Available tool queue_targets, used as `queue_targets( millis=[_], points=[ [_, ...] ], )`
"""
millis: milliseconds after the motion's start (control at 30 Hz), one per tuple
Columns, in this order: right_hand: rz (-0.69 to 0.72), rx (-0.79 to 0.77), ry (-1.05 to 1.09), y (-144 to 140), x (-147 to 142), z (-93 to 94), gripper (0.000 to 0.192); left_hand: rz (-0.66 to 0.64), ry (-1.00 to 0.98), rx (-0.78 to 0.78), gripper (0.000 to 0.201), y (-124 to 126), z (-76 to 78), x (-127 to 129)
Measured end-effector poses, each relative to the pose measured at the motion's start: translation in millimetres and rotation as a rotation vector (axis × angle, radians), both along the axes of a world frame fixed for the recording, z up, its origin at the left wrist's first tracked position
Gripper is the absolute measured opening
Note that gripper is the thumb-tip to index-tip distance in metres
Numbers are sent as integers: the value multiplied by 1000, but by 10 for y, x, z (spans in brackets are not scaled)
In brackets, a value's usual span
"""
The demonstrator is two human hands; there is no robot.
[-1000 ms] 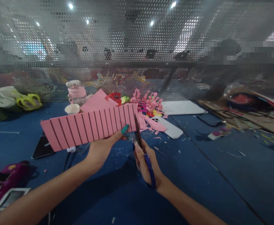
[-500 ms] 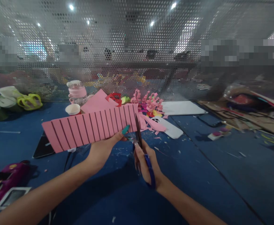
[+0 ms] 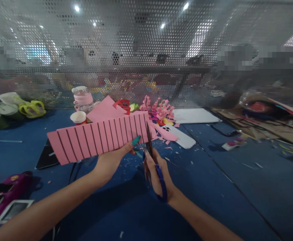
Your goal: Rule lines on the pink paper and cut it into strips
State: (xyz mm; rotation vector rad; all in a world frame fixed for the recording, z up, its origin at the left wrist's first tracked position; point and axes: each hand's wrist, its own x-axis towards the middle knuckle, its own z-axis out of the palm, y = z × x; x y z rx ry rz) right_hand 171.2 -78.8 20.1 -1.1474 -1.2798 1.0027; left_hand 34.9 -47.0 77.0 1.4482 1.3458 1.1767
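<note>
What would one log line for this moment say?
left hand: holds pink slitted sheet | right hand: holds scissors at sheet's right end

Slit pink paper strip [image 3: 98, 137] tilted, blue-handled scissors [image 3: 154, 157] at its right end

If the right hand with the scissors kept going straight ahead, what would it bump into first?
Probably the pink paper strip: the scissors in the right hand already sit at its right end. Beyond that lie pink scraps and a white phone, though depth is unclear.

Two bare forearms without sleeves, teal-painted nails on the left hand [image 3: 108, 162].
</note>
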Motion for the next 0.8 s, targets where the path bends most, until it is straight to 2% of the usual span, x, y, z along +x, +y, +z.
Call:
queue_targets(
  millis=[600, 800],
  points=[
    [-14, -25, -35, 1, -5, 1, 35, -36, -15, 40, 35, -10, 0, -12],
    [-18, 23, -83, 2, 22, 11, 33, -39, -11, 6, 37, -35, 9, 7]
  ],
)
